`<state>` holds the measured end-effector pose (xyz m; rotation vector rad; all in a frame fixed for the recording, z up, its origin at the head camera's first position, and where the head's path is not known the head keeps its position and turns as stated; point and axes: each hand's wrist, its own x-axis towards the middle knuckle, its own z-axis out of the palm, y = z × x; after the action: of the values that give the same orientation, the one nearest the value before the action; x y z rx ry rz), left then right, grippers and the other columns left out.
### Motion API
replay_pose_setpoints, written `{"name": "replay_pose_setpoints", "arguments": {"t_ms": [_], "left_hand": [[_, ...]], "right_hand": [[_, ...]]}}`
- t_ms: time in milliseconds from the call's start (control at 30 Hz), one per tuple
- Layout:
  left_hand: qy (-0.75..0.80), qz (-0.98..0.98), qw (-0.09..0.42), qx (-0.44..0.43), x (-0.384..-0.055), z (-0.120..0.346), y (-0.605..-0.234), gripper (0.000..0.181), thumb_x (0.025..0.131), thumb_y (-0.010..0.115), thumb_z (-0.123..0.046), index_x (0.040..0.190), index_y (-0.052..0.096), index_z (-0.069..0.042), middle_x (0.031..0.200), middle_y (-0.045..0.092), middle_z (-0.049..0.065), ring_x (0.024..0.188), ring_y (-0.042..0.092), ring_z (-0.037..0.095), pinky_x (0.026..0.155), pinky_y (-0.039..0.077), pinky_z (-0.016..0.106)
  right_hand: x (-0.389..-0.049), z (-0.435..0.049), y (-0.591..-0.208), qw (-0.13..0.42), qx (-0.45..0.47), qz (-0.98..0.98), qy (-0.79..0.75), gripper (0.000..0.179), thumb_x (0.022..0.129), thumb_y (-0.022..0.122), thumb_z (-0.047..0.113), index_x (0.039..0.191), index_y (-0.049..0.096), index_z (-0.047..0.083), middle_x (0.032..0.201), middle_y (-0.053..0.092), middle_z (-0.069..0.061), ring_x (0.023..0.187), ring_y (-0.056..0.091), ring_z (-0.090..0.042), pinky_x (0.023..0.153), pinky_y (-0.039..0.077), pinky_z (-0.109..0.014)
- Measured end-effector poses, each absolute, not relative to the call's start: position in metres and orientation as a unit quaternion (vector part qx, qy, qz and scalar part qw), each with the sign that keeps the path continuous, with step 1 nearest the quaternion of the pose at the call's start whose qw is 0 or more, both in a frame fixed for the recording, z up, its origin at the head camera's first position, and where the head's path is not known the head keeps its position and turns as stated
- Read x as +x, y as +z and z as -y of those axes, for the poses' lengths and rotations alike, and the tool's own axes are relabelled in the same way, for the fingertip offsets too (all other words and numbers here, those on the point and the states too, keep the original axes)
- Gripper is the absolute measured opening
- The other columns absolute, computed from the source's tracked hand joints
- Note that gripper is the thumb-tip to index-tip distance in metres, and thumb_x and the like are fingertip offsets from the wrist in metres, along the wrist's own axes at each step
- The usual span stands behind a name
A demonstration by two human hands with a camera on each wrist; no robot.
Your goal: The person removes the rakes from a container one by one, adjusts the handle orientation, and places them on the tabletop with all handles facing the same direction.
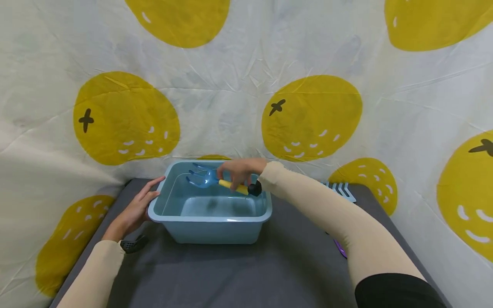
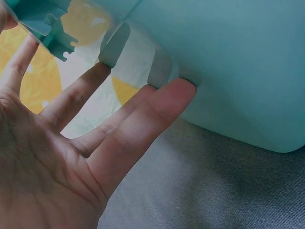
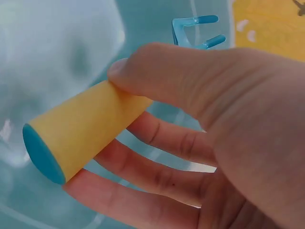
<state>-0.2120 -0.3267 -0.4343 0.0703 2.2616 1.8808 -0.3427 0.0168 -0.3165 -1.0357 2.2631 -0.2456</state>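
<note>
A light blue plastic tub (image 1: 209,222) stands on the dark grey table. My right hand (image 1: 239,170) holds a toy rake (image 1: 215,179) with blue tines and a yellow handle over the tub's inside. In the right wrist view the thumb (image 3: 190,81) and fingers grip the yellow handle (image 3: 81,131), and the blue tines (image 3: 198,31) show beyond them. My left hand (image 1: 135,209) lies flat against the tub's left side, fingers straight. In the left wrist view the fingertips (image 2: 178,93) touch the tub wall (image 2: 228,62).
A pale blue toy rake head (image 1: 340,190) lies at the back right of the table, and a purple object (image 1: 340,248) peeks out under my right forearm. A small black thing (image 1: 132,244) sits beside my left wrist. White cloth with yellow fruit prints (image 1: 312,115) hangs behind.
</note>
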Motion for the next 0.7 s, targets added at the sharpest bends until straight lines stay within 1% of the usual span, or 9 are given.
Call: {"name": "replay_pose_setpoints", "arguments": {"t_ms": [100, 233, 400, 500, 600, 700], "left_hand": [[0.636, -0.765, 0.100, 0.025, -0.212, 0.327, -0.434, 0.060, 0.109, 0.044, -0.046, 0.163, 0.019, -0.037, 0.162, 0.018, 0.020, 0.114, 0.055, 0.044, 0.082, 0.059, 0.051], [0.638, -0.762, 0.102, 0.028, -0.213, 0.327, -0.433, 0.060, 0.109, 0.044, -0.046, 0.163, 0.019, -0.038, 0.162, 0.016, 0.019, 0.112, 0.057, 0.039, 0.082, 0.059, 0.051], [0.639, -0.762, 0.103, 0.031, -0.213, 0.326, -0.431, 0.059, 0.110, 0.043, -0.045, 0.163, 0.019, -0.039, 0.162, 0.016, 0.019, 0.108, 0.059, 0.033, 0.081, 0.058, 0.049], [0.639, -0.762, 0.103, 0.034, -0.212, 0.326, -0.431, 0.060, 0.110, 0.043, -0.046, 0.163, 0.018, -0.038, 0.161, 0.016, 0.020, 0.108, 0.059, 0.033, 0.081, 0.059, 0.048], [0.640, -0.760, 0.105, 0.035, -0.212, 0.326, -0.431, 0.060, 0.110, 0.043, -0.046, 0.163, 0.018, -0.039, 0.162, 0.016, 0.019, 0.108, 0.059, 0.033, 0.081, 0.059, 0.048], [0.643, -0.757, 0.107, 0.037, -0.211, 0.326, -0.432, 0.059, 0.110, 0.042, -0.045, 0.164, 0.018, -0.038, 0.162, 0.015, 0.019, 0.108, 0.060, 0.030, 0.081, 0.059, 0.048]], "right_hand": [[-0.343, -0.028, -0.299, 0.309, -0.380, -0.866, -0.100, 0.049, 0.094, 0.075, 0.012, 0.137, 0.054, 0.019, 0.109, 0.062, -0.010, 0.081, 0.067, -0.026, 0.064, 0.061, -0.040], [-0.342, -0.045, -0.277, 0.298, -0.371, -0.873, -0.106, 0.050, 0.094, 0.074, 0.014, 0.139, 0.052, 0.020, 0.111, 0.064, -0.012, 0.081, 0.068, -0.026, 0.068, 0.062, -0.044], [-0.340, -0.070, -0.255, 0.278, -0.365, -0.881, -0.116, 0.048, 0.095, 0.073, 0.014, 0.138, 0.052, 0.019, 0.113, 0.063, -0.015, 0.084, 0.069, -0.026, 0.066, 0.062, -0.041], [-0.338, -0.087, -0.248, 0.260, -0.354, -0.890, -0.125, 0.048, 0.095, 0.073, 0.014, 0.137, 0.052, 0.018, 0.111, 0.063, -0.017, 0.085, 0.069, -0.027, 0.064, 0.062, -0.039], [-0.337, -0.106, -0.245, 0.241, -0.343, -0.898, -0.135, 0.048, 0.094, 0.075, 0.013, 0.136, 0.053, 0.017, 0.107, 0.062, -0.017, 0.082, 0.069, -0.027, 0.062, 0.061, -0.038], [-0.336, -0.125, -0.247, 0.226, -0.332, -0.904, -0.145, 0.048, 0.093, 0.076, 0.012, 0.135, 0.054, 0.016, 0.105, 0.061, -0.016, 0.080, 0.068, -0.028, 0.061, 0.061, -0.037]]}}
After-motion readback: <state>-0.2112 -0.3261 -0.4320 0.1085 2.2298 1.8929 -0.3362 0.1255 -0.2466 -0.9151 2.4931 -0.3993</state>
